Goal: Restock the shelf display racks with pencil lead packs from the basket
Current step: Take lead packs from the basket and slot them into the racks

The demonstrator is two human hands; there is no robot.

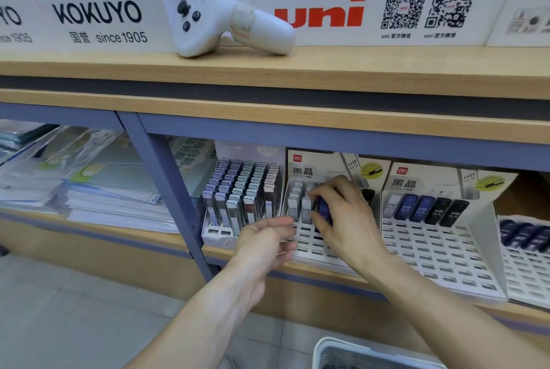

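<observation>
Blue plastic pencil lead pack (324,210), at frame centre, is pinched by the right hand (342,213) over the white slotted display rack (315,246). Left hand (268,242) hovers just beside, fingers relaxed, holding nothing. White basket (330,346) sits at the bottom edge.

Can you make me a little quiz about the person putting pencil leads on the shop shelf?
1. True or false: the right hand grips a dark blue pencil lead pack over the white slotted cardboard display rack.
2. What white plastic thing lies on the upper wooden shelf? A) a game-style controller B) a stapler C) a cup
3. Fill in: the left hand holds ____.

Key
1. True.
2. A, the white plastic controller lying on its side.
3. Nothing; its fingers are stretched out, relaxed, by the rack's front left corner.
</observation>
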